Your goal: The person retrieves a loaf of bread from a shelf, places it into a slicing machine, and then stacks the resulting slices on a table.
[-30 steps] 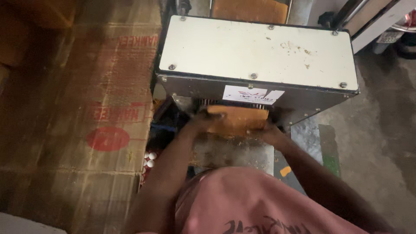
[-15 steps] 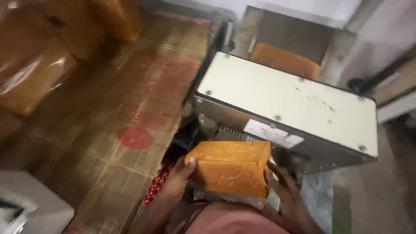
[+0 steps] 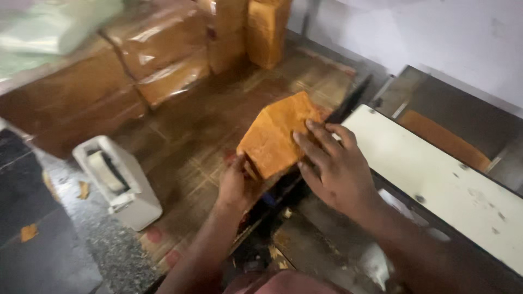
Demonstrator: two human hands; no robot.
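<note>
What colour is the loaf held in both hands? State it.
Golden orange-brown, a sliced loaf between left hand and right hand; the head view shows it.

Surfaces and finishes

The loaf [image 3: 278, 136] has a matt, grainy golden crust. Stacked loaves [image 3: 163, 60] sit in glossy clear plastic wrap. The tabletop [image 3: 207, 136] is worn brown cardboard. The machine cover [image 3: 447, 179] is matt cream painted metal, the tape dispenser [image 3: 117, 182] smooth white plastic

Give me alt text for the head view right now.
Both hands, left hand and right hand, hold a sliced bread loaf above a cardboard-covered table, beside a cream-topped slicing machine. Wrapped loaves stack behind; a white tape dispenser stands left.
</note>
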